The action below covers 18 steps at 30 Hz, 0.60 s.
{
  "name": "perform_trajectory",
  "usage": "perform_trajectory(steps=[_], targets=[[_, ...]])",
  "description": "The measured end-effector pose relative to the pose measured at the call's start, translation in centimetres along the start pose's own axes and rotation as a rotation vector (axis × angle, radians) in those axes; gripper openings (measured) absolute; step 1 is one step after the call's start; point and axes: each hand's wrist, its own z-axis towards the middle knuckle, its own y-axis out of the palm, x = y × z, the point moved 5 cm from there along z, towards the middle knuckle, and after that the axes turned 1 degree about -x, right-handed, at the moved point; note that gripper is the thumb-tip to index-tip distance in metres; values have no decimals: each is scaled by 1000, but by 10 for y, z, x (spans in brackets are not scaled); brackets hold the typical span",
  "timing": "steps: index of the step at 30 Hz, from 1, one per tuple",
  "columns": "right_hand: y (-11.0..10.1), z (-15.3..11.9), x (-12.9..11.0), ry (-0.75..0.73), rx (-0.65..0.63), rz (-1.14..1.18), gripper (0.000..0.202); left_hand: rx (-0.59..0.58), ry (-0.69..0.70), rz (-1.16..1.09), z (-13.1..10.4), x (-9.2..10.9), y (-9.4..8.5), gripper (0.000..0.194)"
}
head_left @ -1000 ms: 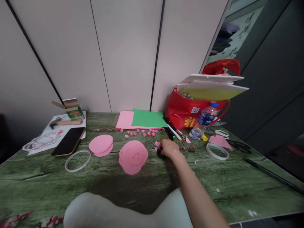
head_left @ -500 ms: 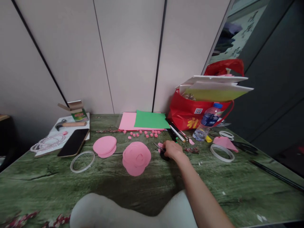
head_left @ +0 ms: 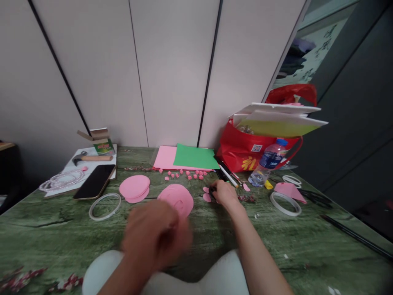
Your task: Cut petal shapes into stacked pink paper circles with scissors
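My right hand (head_left: 225, 192) is closed on a pair of scissors (head_left: 211, 191); only part of the dark handle shows and the blades are hidden. Small pink paper petals (head_left: 206, 197) lie just left of it on the table. Nearer to me, my left hand (head_left: 153, 233) is smeared by motion, so its fingers cannot be made out. Behind it lies a stack of pink paper circles (head_left: 176, 192), partly covered by the hand. Farther left is a second stack of pink paper circles (head_left: 134, 186).
Small pink rolled pieces (head_left: 189, 177) lie before green paper (head_left: 195, 156). At left are a tape roll (head_left: 106, 217), a phone (head_left: 95, 182) and a hammer (head_left: 96, 158). A bottle (head_left: 270, 162), a red bag (head_left: 233, 149) and another tape roll (head_left: 285, 211) stand at right.
My left hand has come into view from below, in front of the pink circles. The scissors' blades, visible before, no longer show, and petals beside my right hand are uncovered.
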Motion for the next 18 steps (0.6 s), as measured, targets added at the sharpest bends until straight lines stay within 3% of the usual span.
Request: perform_trajectory(steps=[2, 5, 8, 11, 14, 18], targets=[[-5, 1, -2, -19, 41, 83, 23, -57, -32, 93, 50, -8, 19, 22], [-18, 2, -9, -59, 152, 246, 36, -242, -268, 307, 93, -58, 39, 24], [-32, -3, -17, -145, 319, 722, 55, -383, -400, 427, 92, -113, 50, 28], [-33, -8, -24, -218, 262, 1300, 66, -477, -454, 439, 78, -146, 61, 46], [-30, -11, -29, -178, 150, 1498, 63, -541, -499, 462, 69, -159, 72, 47], [-33, -13, -28, -139, 170, 1620, 49, -579, -521, 475, 67, -161, 77, 43]])
